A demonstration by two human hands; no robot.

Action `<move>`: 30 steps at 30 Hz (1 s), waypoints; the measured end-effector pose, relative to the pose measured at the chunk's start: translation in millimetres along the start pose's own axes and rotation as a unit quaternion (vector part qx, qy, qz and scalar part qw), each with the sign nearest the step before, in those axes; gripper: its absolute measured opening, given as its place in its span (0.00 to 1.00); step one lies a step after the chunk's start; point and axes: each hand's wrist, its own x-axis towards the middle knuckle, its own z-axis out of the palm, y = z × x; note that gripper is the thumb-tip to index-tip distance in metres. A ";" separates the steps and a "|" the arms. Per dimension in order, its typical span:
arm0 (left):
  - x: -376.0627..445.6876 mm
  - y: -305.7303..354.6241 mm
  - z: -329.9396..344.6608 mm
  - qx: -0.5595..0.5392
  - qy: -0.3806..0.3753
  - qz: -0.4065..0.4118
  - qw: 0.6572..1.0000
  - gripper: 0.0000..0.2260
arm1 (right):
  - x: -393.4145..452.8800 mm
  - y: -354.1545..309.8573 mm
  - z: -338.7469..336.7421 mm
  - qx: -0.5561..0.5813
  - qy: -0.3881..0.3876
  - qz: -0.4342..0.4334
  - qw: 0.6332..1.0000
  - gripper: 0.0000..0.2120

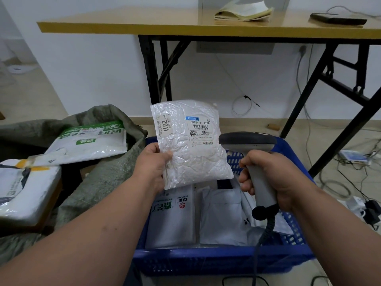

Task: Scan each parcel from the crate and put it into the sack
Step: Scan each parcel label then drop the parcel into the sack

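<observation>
**Parcel held up to the scanner over the crate**

At centre frame the left hand (153, 162) pinches a white parcel (190, 145) by its lower left edge, thumb on the front and fingers curled behind. The parcel is a soft, crinkled plastic pouch, roughly rectangular, standing upright with its printed label and barcode facing the person; a side sticker reads 2011. Just to its right, the right hand (268, 176) is wrapped tight around the pale grey handle of a barcode scanner (250, 155), whose dark, rounded head sits near the parcel's lower right corner. A coiled dark cable drops from the handle's base.

Both are held above a blue plastic crate (226, 259) with slotted walls at lower centre, where more smooth white and grey mailers (222, 215) lie flat. At the left, a coarse grey-green woven sack (107, 174) gapes open, glossy green-printed and yellow-taped parcels (88, 143) resting in its mouth. A yellow-topped folding table (144, 27) on black legs spans the upper frame.
</observation>
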 end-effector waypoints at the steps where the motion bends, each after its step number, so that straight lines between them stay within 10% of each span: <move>1: 0.2 0.6 -1.0 -0.001 0.001 0.001 1.000 0.10 | 0.2 -0.1 1.1 -0.001 -0.001 0.000 1.000 0.08; 15: -8.2 34.3 -43.4 -0.009 0.096 0.054 0.994 0.13 | 19.7 -3.4 44.6 -0.012 0.015 -0.016 1.000 0.09; 24: -19.7 79.5 -106.0 -0.085 0.167 0.120 0.975 0.40 | 25.3 -15.8 135.0 0.138 -0.094 0.028 0.986 0.15; 30: -14.6 99.9 -154.5 0.103 0.189 0.138 0.967 0.27 | 27.6 -35.7 208.2 0.178 -0.160 0.031 0.971 0.12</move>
